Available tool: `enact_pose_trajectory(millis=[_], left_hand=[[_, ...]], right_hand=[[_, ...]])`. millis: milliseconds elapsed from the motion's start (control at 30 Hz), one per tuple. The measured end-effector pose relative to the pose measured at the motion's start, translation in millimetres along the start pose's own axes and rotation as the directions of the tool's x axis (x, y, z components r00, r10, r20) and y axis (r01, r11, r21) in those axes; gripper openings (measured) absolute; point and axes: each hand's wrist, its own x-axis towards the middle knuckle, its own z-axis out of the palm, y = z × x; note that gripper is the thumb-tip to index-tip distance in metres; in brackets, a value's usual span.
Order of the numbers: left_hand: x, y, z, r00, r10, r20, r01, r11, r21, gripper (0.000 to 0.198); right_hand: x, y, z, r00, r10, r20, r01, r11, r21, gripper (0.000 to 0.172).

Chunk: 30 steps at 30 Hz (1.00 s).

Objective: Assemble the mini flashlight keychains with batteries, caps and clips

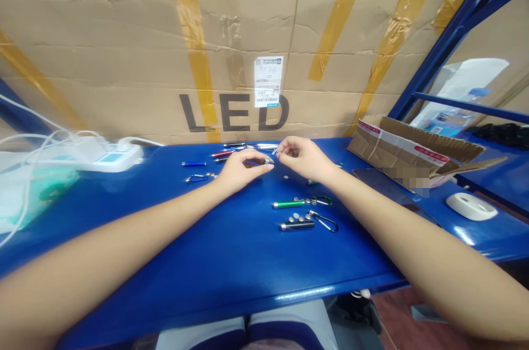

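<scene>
My left hand (243,170) is closed in a pinch above the blue table, with a small dark and silvery piece (266,161) at its fingertips, too small to name. Just beside it my right hand (303,157) also pinches, its fingertips curled; what they hold cannot be made out. Nearer to me lie a green metal tube (288,204) with a green carabiner (323,200), and a black tube (296,225) with a black carabiner (326,221). Several button cells (302,219) lie along these tubes. A single button cell (286,177) is below my right hand.
Left of my hands lie a blue tube (194,163) and a blue carabiner (196,178). Behind them are a red tube (221,155) and other slim tubes. A power strip (124,158) with cables stands left; an open cardboard box (397,146) and a white oval device (471,206) right.
</scene>
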Motion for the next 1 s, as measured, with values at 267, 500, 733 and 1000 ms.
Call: enact_pose_trajectory(millis=[267,500,733,1000], left_hand=[[-1,2,-0.3,1.000,-0.019,0.007,0.019,1.000,0.007,0.027],[-1,4,-0.7,0.999,-0.019,0.028,0.018,0.999,0.026,0.024],[0,2,-0.2,0.999,-0.033,0.012,0.033,0.999,0.004,0.025],[0,3,-0.8,1.000,-0.018,0.024,0.018,1.000,0.019,0.025]], right_hand=[[-2,-11,2,1.000,-0.020,0.014,0.015,0.947,0.319,0.024],[-5,-15,4,1.000,-0.004,-0.005,0.005,0.946,0.324,0.025],[-3,-11,5,0.999,-0.035,-0.025,0.041,0.955,0.294,0.018],[-3,-7,6,0.999,-0.050,0.009,0.045,0.952,0.304,0.025]])
